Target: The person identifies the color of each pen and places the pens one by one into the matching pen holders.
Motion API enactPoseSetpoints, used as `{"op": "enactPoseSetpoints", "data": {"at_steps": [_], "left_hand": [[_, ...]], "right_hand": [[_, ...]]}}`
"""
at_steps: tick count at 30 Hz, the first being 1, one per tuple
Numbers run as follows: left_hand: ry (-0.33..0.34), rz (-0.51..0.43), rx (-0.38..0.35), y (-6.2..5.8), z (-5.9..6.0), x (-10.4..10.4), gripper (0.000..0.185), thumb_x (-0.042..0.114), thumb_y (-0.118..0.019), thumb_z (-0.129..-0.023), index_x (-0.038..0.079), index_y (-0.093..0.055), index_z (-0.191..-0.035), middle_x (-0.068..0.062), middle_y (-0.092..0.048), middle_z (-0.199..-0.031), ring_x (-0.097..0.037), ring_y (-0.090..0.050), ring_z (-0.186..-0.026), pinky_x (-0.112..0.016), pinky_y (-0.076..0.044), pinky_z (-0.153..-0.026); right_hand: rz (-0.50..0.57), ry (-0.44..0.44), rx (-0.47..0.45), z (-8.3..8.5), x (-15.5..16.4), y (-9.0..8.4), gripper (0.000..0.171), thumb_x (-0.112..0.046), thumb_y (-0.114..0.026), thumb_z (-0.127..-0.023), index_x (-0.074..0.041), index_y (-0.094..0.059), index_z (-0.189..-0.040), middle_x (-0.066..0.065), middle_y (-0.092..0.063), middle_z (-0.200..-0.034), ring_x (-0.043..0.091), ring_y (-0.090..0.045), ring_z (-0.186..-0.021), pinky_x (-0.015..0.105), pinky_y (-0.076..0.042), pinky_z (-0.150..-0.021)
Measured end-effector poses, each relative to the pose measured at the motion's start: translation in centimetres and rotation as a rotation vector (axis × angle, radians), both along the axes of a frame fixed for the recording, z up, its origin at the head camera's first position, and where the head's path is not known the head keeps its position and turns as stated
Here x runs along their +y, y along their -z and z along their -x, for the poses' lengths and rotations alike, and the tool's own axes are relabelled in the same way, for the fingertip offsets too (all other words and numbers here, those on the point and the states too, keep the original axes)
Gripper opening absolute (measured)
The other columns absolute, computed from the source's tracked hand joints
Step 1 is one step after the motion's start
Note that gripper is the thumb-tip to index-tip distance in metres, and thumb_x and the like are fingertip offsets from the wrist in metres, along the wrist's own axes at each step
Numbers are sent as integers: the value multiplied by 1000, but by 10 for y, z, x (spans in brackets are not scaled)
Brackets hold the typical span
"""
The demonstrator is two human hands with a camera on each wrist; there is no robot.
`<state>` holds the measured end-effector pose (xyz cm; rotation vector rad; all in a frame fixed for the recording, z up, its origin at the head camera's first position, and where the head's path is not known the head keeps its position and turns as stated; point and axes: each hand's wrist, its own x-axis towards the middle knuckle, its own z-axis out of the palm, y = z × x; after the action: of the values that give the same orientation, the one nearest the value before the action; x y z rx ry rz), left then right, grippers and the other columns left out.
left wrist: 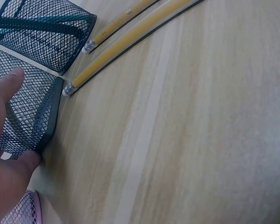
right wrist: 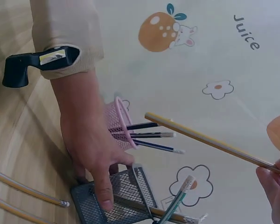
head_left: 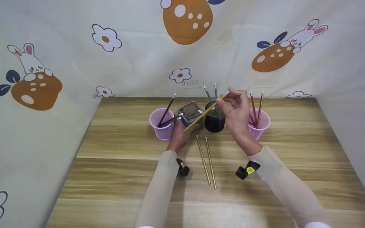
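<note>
The yellow pencil (head_left: 205, 112) is in the air, slanting from the right hand (head_left: 237, 109) down and leftward across the front of the square mesh pencil holder (head_left: 190, 114). The right hand pinches it near its upper, eraser end between thumb and fingertips, so the long free shaft can be aimed; its lower tip hangs just over the holder's near edge.

The left hand (head_left: 178, 134) rests against that square mesh holder, thumb and fingers laid relaxed along its wire wall, apparently to keep the light container from sliding. In the left wrist view the thumb (left wrist: 7, 86) lies flat on the mesh.

Just right of it stands a round black mesh holder (head_left: 214, 120) with two greenish pencils upright in it. Flanking both are a left pink cup (head_left: 162, 124) holding dark pencils that lean right, and a right pink cup (head_left: 258, 124) with reddish-brown ones.

On the wooden table (head_left: 106, 177), near the person, two more yellow pencils (head_left: 208, 160) lie side by side, almost parallel, erasers pointing toward the holders.
</note>
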<state>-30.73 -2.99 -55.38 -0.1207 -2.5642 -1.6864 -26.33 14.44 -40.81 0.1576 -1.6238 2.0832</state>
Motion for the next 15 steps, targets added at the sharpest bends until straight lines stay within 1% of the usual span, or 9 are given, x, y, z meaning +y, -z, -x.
{"op": "enactPoseSetpoints", "data": {"at_steps": [2, 5, 10, 15], "left_hand": [[-3, -47, -26, -1, 1, 1, 92, 24, -80, -84, 3, -24, -155, -19, -46, -151, -29, -42, -144, -37, -27, -126], [-4, -77, -39, 0, 3, 1, 95, 22, -82, -83, 7, -22, -155, -16, -46, -151, -26, -43, -143, -35, -29, -125], [-11, -74, -47, 1, 3, 2, 97, 21, -82, -82, 6, -22, -156, -17, -46, -152, -26, -43, -143, -34, -28, -125], [-13, -66, -47, 0, 4, 1, 96, 21, -82, -82, 6, -22, -156, -16, -45, -153, -25, -42, -144, -33, -28, -125]], "right_hand": [[13, 21, 18, 3, 0, -1, 41, 19, -67, -81, 7, -52, -117, 5, -61, -96, 10, -64, -84, 22, -62, -74], [35, 58, 51, 10, 2, -2, 38, 19, -68, -80, 10, -53, -115, 3, -62, -93, 11, -65, -84, 24, -62, -74], [69, 95, 63, 22, 2, 0, 34, 18, -69, -80, 12, -56, -110, 3, -65, -89, 11, -67, -82, 26, -63, -73], [57, 108, 36, 32, 1, 7, 27, 18, -69, -81, 5, -62, -104, 2, -67, -87, 10, -68, -81, 24, -63, -71]]}}
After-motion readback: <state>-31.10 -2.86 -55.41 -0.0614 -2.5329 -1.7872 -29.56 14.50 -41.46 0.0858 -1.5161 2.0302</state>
